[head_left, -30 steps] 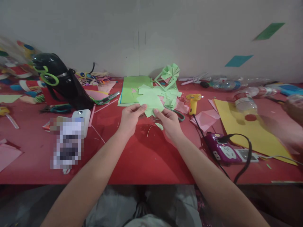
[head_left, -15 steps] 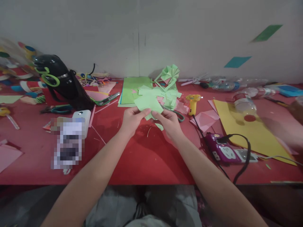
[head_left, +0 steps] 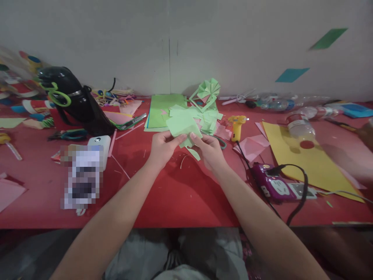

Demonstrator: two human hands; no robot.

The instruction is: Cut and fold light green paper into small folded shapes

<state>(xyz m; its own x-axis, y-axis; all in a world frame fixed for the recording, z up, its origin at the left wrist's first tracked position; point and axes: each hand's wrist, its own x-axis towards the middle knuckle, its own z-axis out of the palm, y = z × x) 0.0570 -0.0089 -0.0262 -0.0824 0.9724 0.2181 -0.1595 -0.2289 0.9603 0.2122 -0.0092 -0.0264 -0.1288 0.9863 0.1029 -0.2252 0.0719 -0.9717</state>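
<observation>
A piece of light green paper (head_left: 183,126) is pinched by its near edge between both hands. My left hand (head_left: 163,149) grips it with the thumb on top, and my right hand (head_left: 210,151) does the same, the two thumbs close together. Just beyond lie several light green paper scraps (head_left: 208,124). A folded green paper shape with a pleated round top (head_left: 209,90) stands behind them, near the wall. Stacked green sheets (head_left: 163,112) are to its left. Scissors, mostly hidden, show one handle (head_left: 221,143) beside my right hand.
On the right are a yellow glue gun (head_left: 237,127), pink paper (head_left: 252,147), a purple power strip (head_left: 272,181) with cables, yellow paper (head_left: 309,163) and plastic bottles (head_left: 300,126). A black bottle (head_left: 77,101), pliers (head_left: 68,135) and a white device (head_left: 100,146) are on the left. Another person's hand (head_left: 365,134) is far right.
Both hands keep their pinch on the green paper, and the right thumb has shifted slightly. The paper's near right edge has tilted a little. The whole view has drifted slightly.
</observation>
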